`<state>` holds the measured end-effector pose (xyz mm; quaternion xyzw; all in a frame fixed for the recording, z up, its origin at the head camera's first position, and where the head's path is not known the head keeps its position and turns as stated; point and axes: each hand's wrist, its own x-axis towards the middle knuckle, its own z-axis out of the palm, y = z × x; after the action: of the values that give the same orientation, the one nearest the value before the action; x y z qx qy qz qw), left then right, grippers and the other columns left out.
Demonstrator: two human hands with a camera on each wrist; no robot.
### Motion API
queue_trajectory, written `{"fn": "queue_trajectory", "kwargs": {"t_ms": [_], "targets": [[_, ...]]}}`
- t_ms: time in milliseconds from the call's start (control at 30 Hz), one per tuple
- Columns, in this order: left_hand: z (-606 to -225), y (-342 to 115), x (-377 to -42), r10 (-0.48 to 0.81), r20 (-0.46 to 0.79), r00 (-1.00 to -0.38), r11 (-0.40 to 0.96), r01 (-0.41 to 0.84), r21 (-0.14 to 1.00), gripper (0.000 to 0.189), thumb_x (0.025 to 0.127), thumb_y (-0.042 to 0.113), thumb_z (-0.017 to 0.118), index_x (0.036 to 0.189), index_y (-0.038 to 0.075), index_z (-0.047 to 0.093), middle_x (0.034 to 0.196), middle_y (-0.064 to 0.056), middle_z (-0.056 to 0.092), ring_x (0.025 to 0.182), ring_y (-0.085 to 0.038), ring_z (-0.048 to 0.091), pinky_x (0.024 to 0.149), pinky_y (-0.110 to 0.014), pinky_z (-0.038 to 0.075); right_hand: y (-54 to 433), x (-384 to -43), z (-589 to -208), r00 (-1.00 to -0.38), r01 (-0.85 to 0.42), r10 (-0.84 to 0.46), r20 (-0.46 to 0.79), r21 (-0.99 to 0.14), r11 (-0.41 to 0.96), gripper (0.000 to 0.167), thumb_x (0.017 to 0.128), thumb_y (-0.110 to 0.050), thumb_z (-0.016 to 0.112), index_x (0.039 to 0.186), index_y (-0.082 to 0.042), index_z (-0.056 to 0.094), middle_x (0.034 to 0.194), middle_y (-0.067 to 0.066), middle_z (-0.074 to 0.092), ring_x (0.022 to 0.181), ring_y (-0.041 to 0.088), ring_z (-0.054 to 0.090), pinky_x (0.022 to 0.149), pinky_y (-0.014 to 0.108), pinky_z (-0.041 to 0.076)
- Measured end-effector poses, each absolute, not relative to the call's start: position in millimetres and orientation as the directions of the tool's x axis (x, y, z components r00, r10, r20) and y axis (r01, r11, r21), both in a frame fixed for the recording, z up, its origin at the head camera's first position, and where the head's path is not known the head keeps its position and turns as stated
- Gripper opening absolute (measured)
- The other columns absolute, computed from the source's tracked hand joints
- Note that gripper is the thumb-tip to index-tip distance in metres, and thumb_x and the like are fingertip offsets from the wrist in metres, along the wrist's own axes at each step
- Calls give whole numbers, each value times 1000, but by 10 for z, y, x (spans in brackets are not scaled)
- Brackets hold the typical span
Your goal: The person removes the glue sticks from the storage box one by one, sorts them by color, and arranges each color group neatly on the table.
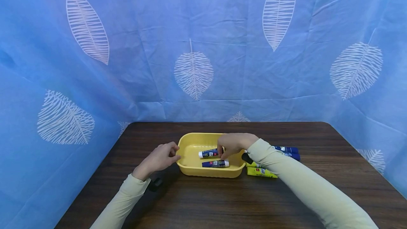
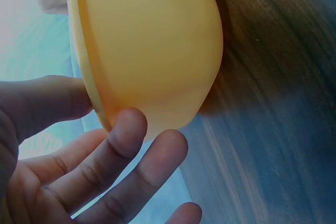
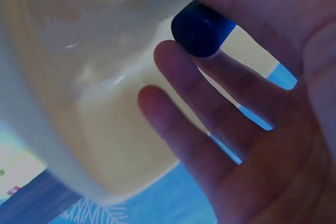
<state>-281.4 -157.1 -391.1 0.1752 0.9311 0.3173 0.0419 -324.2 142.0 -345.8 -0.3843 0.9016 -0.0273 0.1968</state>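
My left hand (image 1: pixel 160 156) holds the left rim of a yellow plastic basin (image 1: pixel 203 172), its thumb at the edge and a fingertip by the outer wall in the left wrist view. Over the basin, my right hand (image 1: pixel 233 143) pinches the dark blue end of a glue stick (image 1: pixel 208 153) between thumb and fingers. That blue end (image 3: pixel 202 29) shows up close in the right wrist view. A second blue-and-white glue stick (image 1: pixel 215 164) lies on the basin floor, nearer the front wall.
Right of the basin, yellow-green sticks (image 1: pixel 261 172) and dark blue sticks (image 1: pixel 290 152) lie on the dark wooden table (image 1: pixel 203 204), partly hidden by my right forearm. A blue leaf-patterned cloth (image 1: pixel 222 63) hangs behind the table.
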Motion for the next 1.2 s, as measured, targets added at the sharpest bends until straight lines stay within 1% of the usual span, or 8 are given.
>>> {"fn": "queue_trajectory", "kwargs": {"t_ms": [233, 433, 567, 700, 767, 867, 967, 1200], "targets": [[-3906, -1570, -2811, 351, 32, -936, 735, 297, 609, 32, 96, 12, 71, 124, -2, 64, 90, -3, 68, 75, -13, 62, 71, -34, 56, 1652, -3265, -3358, -591, -733, -789, -165, -299, 611, 12, 96, -9, 71, 90, -11, 81, 86, 3, 76, 63, 4, 57, 67, 25, 51], [-3908, -1576, -2802, 348, 26, -937, 741, 292, 604, 31, 96, 13, 71, 123, -1, 64, 89, -3, 68, 74, -14, 62, 71, -34, 57, 1884, -3185, -3298, -597, -749, -802, -15, -347, 565, 13, 96, -8, 70, 92, -16, 79, 87, -4, 73, 69, 2, 56, 66, 25, 51], [-3909, -1576, -2800, 348, 26, -937, 743, 292, 602, 31, 96, 13, 72, 122, -1, 64, 89, -3, 67, 74, -15, 61, 72, -34, 57, 2021, -3090, -3267, -620, -743, -783, 47, -357, 566, 15, 99, -8, 67, 91, -20, 73, 86, -6, 68, 70, 6, 56, 66, 25, 49], [-3908, -1570, -2799, 347, 25, -938, 742, 291, 604, 30, 96, 13, 72, 122, 0, 64, 89, -3, 67, 74, -15, 61, 73, -35, 58, 2160, -2996, -3259, -664, -717, -743, 89, -359, 598, 9, 98, -10, 69, 95, -18, 65, 82, -6, 62, 65, 6, 51, 62, 26, 46], [-3905, -1569, -2795, 345, 24, -938, 742, 288, 605, 29, 96, 14, 72, 121, 1, 65, 90, -3, 67, 75, -15, 61, 74, -35, 58, 2232, -2947, -3259, -687, -700, -718, 107, -362, 616, 10, 97, -11, 70, 104, -15, 64, 86, -6, 64, 67, 4, 55, 64, 26, 49], [-3898, -1566, -2791, 343, 22, -939, 742, 285, 606, 28, 95, 14, 73, 120, 2, 65, 90, -3, 67, 75, -15, 61, 75, -35, 58, 2348, -2865, -3258, -716, -680, -684, 138, -358, 640, 25, 96, -11, 71, 121, -11, 65, 100, -4, 72, 79, 3, 64, 71, 28, 55], [-3894, -1567, -2789, 343, 20, -939, 741, 283, 609, 29, 95, 14, 73, 120, 2, 65, 91, -3, 67, 75, -15, 61, 75, -35, 58, 2472, -2789, -3257, -743, -659, -650, 158, -337, 672, 34, 97, -11, 70, 130, -8, 64, 104, -3, 73, 85, 4, 66, 73, 28, 57], [-3889, -1576, -2781, 343, 17, -939, 741, 282, 610, 30, 96, 14, 72, 122, 1, 64, 93, -4, 67, 76, -15, 61, 75, -35, 59, 2839, -2614, -3279, -777, -629, -588, 222, -280, 725, 31, 95, -9, 70, 126, -4, 68, 97, -4, 73, 81, 4, 66, 68, 28, 55]]}}
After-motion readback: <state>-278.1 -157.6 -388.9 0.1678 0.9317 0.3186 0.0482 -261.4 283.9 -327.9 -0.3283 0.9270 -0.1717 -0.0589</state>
